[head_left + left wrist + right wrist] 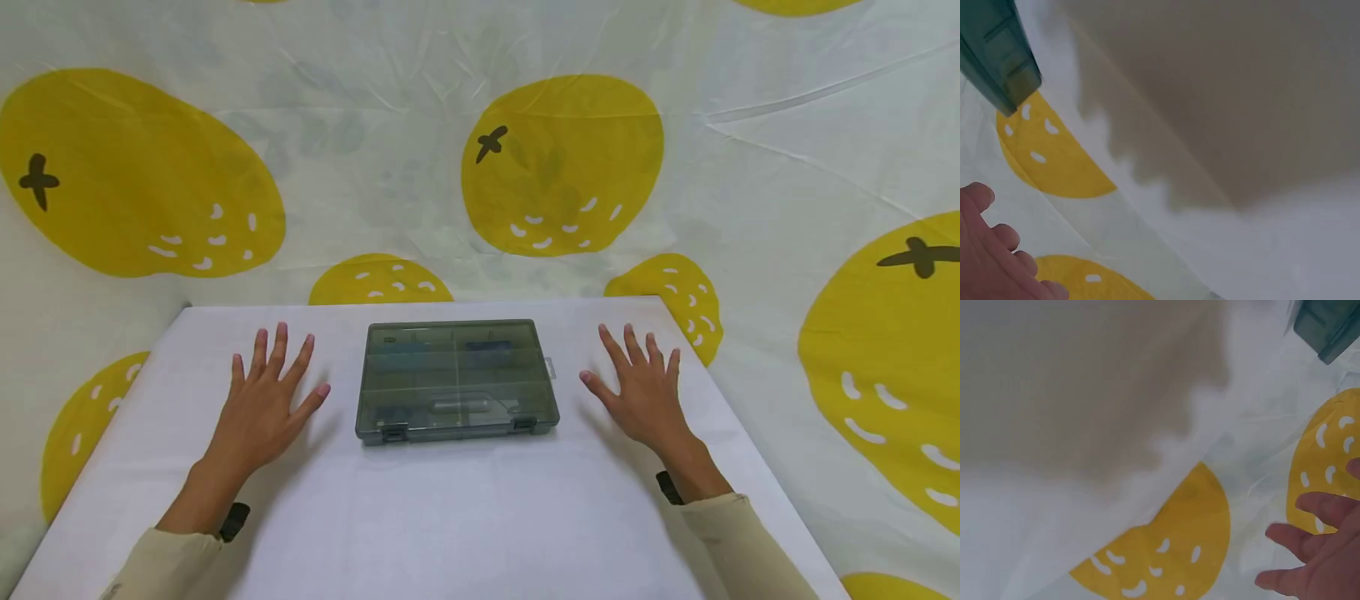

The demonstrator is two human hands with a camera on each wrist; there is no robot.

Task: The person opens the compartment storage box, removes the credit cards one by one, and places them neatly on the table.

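A translucent grey-green plastic organizer box lies closed on the white table, its two latches along the near edge. Through the lid, dividers and some bluish items show, too dim to identify. To the left of the box, my left hand hovers with fingers spread, holding nothing. My right hand is on the other side, also spread and apart from the box. A corner of the box appears at the top left of the left wrist view. Another corner is at the top right of the right wrist view.
The table is covered in white and narrows toward its back edge. Behind and beside it hangs a white cloth printed with large yellow fruit. A small clear hanging tab juts from the box's right side.
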